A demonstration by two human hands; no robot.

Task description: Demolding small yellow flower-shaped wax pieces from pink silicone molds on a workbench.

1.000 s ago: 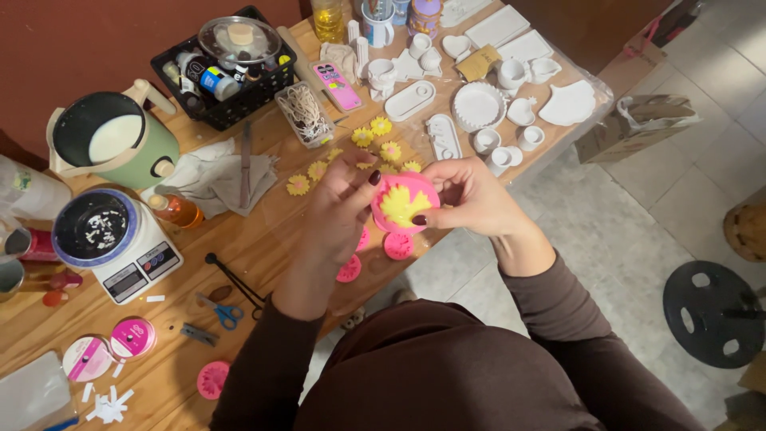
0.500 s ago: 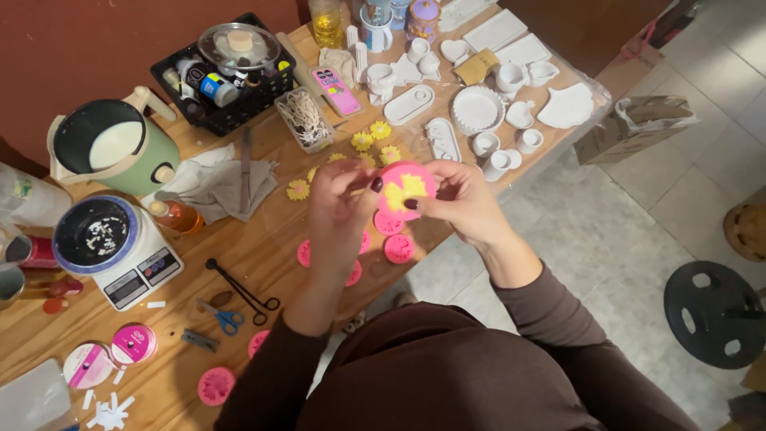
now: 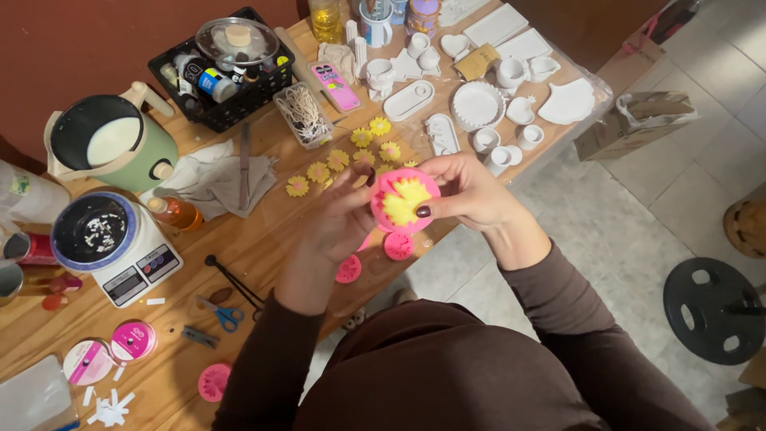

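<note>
At frame centre, the left hand (image 3: 339, 219) and right hand (image 3: 467, 191) both pinch a round pink silicone mould (image 3: 404, 200) holding a yellow flower; a flat pink rectangular packet (image 3: 335, 85) lies at upper centre. The cluttered wooden table (image 3: 263, 239) fills the left; grey floor tiles (image 3: 630, 231) lie right.

The table (image 3: 263, 239) is bare wood with a warm, smooth finish and visible grain. The round pink mould (image 3: 404, 199) looks like soft matt rubber or silicone, its yellow flower filling dull and waxy. The white dishes and cups (image 3: 479, 104) appear matt, like unglazed plaster or ceramic. The black basket (image 3: 231, 100) is plastic mesh, and its lid (image 3: 237, 40) is glossy glass with a metal rim. A grey cloth (image 3: 211, 179) lies creased and soft. The green pot (image 3: 112, 148) has a smooth sheen.
</note>
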